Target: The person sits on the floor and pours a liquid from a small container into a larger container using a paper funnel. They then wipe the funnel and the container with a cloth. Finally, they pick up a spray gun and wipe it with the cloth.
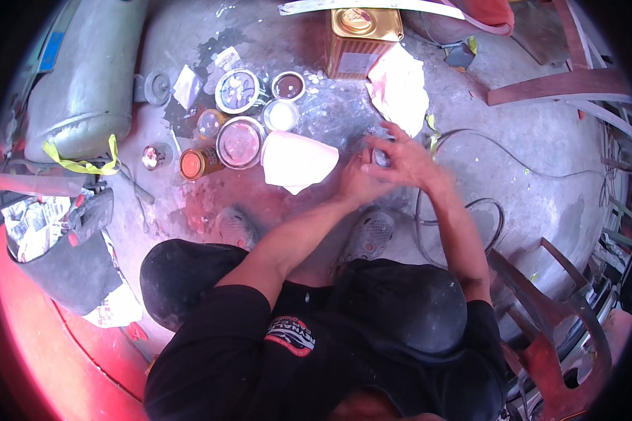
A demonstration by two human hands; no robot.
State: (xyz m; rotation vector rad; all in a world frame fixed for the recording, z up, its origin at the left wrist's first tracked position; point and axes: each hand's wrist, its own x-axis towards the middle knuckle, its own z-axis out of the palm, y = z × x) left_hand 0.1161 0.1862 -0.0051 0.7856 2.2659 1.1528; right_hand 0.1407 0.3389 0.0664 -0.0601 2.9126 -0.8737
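Observation:
My left hand point(363, 181) and my right hand point(409, 163) meet over the floor, right of the middle. Between them is a small greyish, see-through container point(381, 156), mostly hidden by the fingers. The left hand grips it from the near left side. Curled over it from the right are the fingers of my right hand. A white cloth or paper sheet point(300, 161) lies just left of the hands. Beyond it stand open paint cans: a large one with grey contents point(237, 91), a pinkish one point(239, 142), a white one point(281, 114) and a dark brown one point(288, 85).
An orange-topped can point(193, 164) and a small stained cup point(154, 157) stand farther left. A gold square tin point(361, 45) stands at the back beside a crumpled white sheet point(399, 88). A grey tank point(84, 77) lies left; a cable point(498, 140) and wooden chair frames point(562, 88) are right.

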